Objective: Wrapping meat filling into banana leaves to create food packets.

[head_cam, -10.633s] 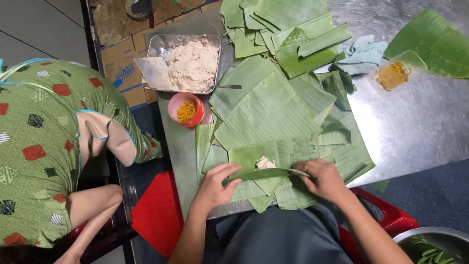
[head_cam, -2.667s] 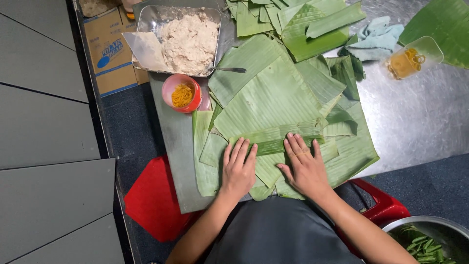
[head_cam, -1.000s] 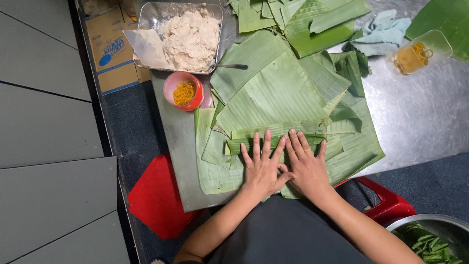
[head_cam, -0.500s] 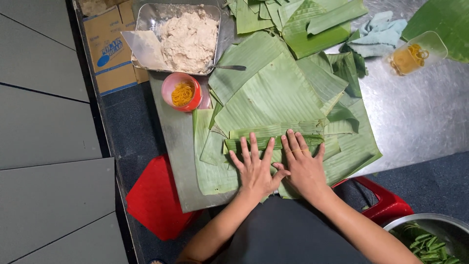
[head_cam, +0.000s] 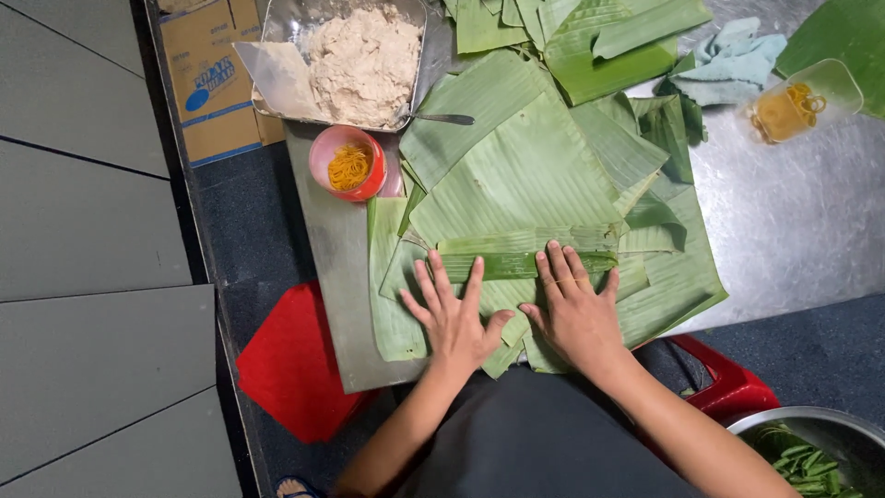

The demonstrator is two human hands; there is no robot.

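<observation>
1. Since a moment ago both hands sit slightly lower on the rolled leaf [head_cam: 516, 266], which lies across the banana leaves [head_cam: 525, 175] on the bench [head_cam: 811, 231].
2. Left hand [head_cam: 454, 318] and right hand [head_cam: 576, 314] press flat, fingers spread wide, gripping nothing.
3. The roll's filling is hidden; the metal tray [head_cam: 277, 23] of pale mash is cut off at the top.

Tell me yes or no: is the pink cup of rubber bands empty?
No, the pink cup holds a heap of yellow rubber bands.
</observation>
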